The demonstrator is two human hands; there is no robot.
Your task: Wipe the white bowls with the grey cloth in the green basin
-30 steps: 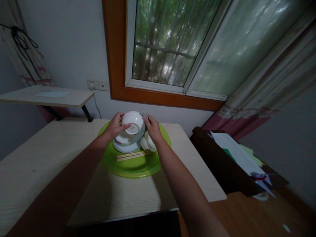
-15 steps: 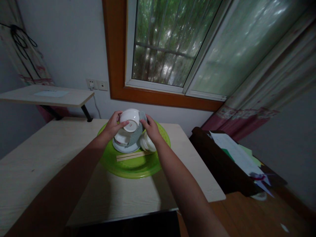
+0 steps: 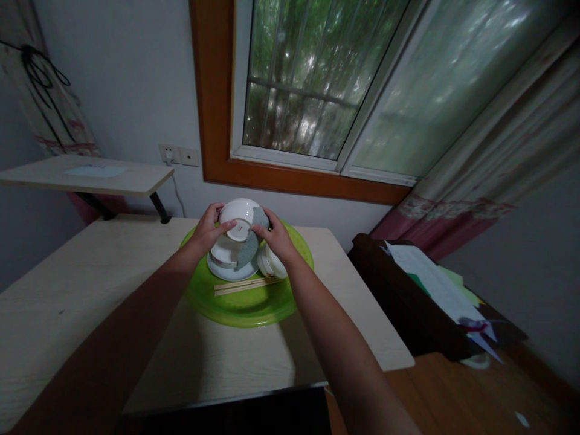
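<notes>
A white bowl (image 3: 235, 212) is tilted on its side, its base turned toward me, above a green basin (image 3: 254, 316). My left hand (image 3: 209, 231) grips it from the left, thumb by the base. My right hand (image 3: 277, 234) presses a grey cloth (image 3: 248, 249) against the bowl's right side, with the thumb on the cloth and the lower part hanging down. Below, another white bowl (image 3: 223, 254) sits on a white plate (image 3: 231, 273) in the basin. A further white bowl (image 3: 272, 263) leans beside my right wrist, and wooden chopsticks (image 3: 244, 286) lie in front.
The basin stands on a pale wooden table (image 3: 149, 338) below a window (image 3: 312, 90). A raised shelf (image 3: 90, 178) with a paper on it stands at the left. To the right, papers (image 3: 430, 284) lie on a dark brown piece of furniture (image 3: 380, 290).
The grey cloth now covers more of the bowl's outer side and base edge. My right hand has shifted slightly left along the bowl, while my left hand keeps its hold.
</notes>
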